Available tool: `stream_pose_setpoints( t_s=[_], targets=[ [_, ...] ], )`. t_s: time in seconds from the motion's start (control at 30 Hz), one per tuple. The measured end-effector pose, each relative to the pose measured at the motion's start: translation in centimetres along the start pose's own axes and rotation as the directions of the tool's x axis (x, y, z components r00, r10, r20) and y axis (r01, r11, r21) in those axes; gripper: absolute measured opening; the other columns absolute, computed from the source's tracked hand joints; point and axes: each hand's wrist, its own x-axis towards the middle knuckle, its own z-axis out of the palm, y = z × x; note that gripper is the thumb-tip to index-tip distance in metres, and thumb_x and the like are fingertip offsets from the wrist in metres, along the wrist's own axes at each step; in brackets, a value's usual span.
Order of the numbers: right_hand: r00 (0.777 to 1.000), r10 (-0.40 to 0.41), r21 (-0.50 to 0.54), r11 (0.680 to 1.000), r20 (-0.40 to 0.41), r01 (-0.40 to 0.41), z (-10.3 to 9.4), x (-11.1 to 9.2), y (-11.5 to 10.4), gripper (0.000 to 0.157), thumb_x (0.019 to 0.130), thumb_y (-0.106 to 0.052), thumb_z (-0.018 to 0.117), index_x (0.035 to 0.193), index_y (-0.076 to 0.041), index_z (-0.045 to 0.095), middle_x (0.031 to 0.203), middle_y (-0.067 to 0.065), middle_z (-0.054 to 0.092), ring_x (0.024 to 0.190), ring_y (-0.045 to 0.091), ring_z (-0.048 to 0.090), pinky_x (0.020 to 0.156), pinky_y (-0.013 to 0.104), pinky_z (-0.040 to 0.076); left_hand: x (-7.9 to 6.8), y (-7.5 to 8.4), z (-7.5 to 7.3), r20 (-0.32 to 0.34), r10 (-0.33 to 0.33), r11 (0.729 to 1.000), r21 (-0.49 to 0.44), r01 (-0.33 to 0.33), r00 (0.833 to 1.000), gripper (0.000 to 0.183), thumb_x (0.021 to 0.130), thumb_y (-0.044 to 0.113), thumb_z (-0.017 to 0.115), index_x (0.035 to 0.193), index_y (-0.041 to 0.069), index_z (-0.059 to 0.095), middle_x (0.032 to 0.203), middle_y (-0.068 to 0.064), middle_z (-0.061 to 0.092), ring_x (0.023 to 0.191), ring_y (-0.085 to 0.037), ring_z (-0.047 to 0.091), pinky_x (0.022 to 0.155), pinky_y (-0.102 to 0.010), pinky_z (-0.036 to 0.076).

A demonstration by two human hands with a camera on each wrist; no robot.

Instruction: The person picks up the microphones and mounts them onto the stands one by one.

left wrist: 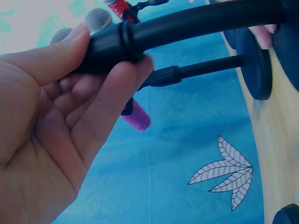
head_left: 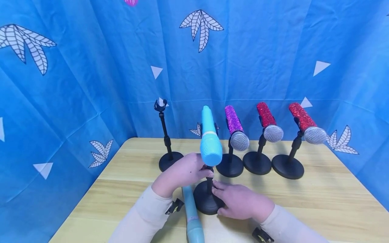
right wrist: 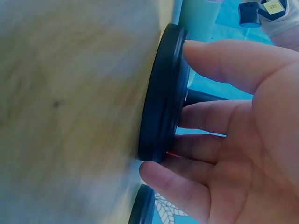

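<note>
A light-blue microphone (head_left: 209,143) sits in the holder of a black desk microphone stand (head_left: 206,204), its head toward me. My left hand (head_left: 189,168) pinches the stand's upright just under the microphone; in the left wrist view its thumb and fingers close around the thick black collar (left wrist: 107,46). Low on the right, my right hand (head_left: 238,200) touches the round base with fingers extended; in the right wrist view the thumb and fingers spread over the base's rim (right wrist: 161,102). Another light-blue microphone (head_left: 192,216) lies on the table beside the base, partly under my left forearm.
Behind to the left is a stand with a bare holder (head_left: 160,105). Toward the back right stand a purple sequined microphone (head_left: 234,119) and two red ones (head_left: 266,114), (head_left: 302,116) on stands. A blue printed curtain (head_left: 255,50) hangs behind the wooden table (head_left: 121,189).
</note>
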Motion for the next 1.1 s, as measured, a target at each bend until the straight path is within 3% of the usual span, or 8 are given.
stream_pose_setpoints(
  t_s=[0.23, 0.37, 0.57, 0.7, 0.87, 1.1],
  targets=[
    [1.000, 0.019, 0.031, 0.999, 0.018, -0.020, -0.1, -0.1, -0.2, 0.067, 0.082, -0.046, 0.064, 0.135, -0.007, 0.049, 0.143, 0.017, 0.039, 0.122, 0.027, 0.048, 0.090, 0.040, 0.047, -0.3, 0.1, 0.3, -0.018, -0.007, 1.000, 0.008, 0.008, 1.000, 0.025, 0.086, 0.031, 0.068, 0.103, 0.018, 0.055, 0.075, 0.010, 0.056, 0.068, -0.004, 0.055, 0.062, -0.020, 0.047],
    [1.000, 0.023, 0.053, 0.998, 0.006, -0.023, 0.1, -0.2, 0.2, 0.068, 0.082, -0.047, 0.063, 0.136, -0.008, 0.049, 0.143, 0.015, 0.039, 0.122, 0.026, 0.048, 0.090, 0.039, 0.046, -0.5, 0.0, 0.0, 0.022, 0.003, 1.000, -0.005, -0.003, 1.000, 0.025, 0.087, 0.028, 0.068, 0.106, 0.018, 0.056, 0.081, 0.011, 0.058, 0.073, -0.003, 0.056, 0.067, -0.021, 0.048],
    [1.000, 0.005, 0.078, 0.997, -0.007, -0.005, 0.2, -0.3, 0.6, 0.068, 0.083, -0.048, 0.063, 0.136, -0.008, 0.048, 0.143, 0.015, 0.039, 0.123, 0.026, 0.047, 0.092, 0.039, 0.045, -0.5, -0.1, -0.8, 0.075, -0.007, 0.995, -0.097, 0.014, 0.997, 0.020, 0.090, 0.019, 0.064, 0.109, 0.020, 0.058, 0.093, 0.013, 0.060, 0.082, -0.002, 0.058, 0.077, -0.023, 0.049],
    [1.000, 0.004, 0.084, 0.996, -0.006, -0.003, 0.2, -0.2, 0.7, 0.067, 0.084, -0.047, 0.062, 0.136, -0.008, 0.048, 0.143, 0.015, 0.039, 0.124, 0.026, 0.046, 0.093, 0.039, 0.045, -0.3, -0.2, -0.7, 0.049, -0.001, 0.995, -0.102, 0.006, 0.999, 0.016, 0.090, 0.020, 0.064, 0.105, 0.020, 0.060, 0.089, 0.014, 0.060, 0.081, -0.002, 0.058, 0.077, -0.022, 0.048],
    [1.000, 0.011, 0.089, 0.996, 0.005, -0.012, 0.1, -0.2, 0.7, 0.065, 0.084, -0.046, 0.062, 0.136, -0.008, 0.049, 0.144, 0.014, 0.039, 0.124, 0.024, 0.046, 0.093, 0.038, 0.044, -0.2, 0.0, -0.2, -0.017, 0.002, 0.999, -0.034, -0.002, 1.000, 0.018, 0.087, 0.026, 0.067, 0.102, 0.019, 0.060, 0.085, 0.012, 0.060, 0.077, -0.003, 0.057, 0.074, -0.023, 0.049],
    [1.000, 0.019, 0.111, 0.994, 0.018, -0.021, -0.1, -0.2, 0.6, 0.064, 0.084, -0.044, 0.062, 0.136, -0.009, 0.049, 0.143, 0.012, 0.040, 0.126, 0.024, 0.044, 0.094, 0.039, 0.044, -0.3, 0.1, 0.0, -0.033, 0.021, 1.000, 0.009, -0.020, 0.999, 0.025, 0.090, 0.026, 0.064, 0.114, 0.027, 0.061, 0.105, 0.014, 0.063, 0.098, -0.003, 0.058, 0.090, -0.031, 0.046]
  ],
)
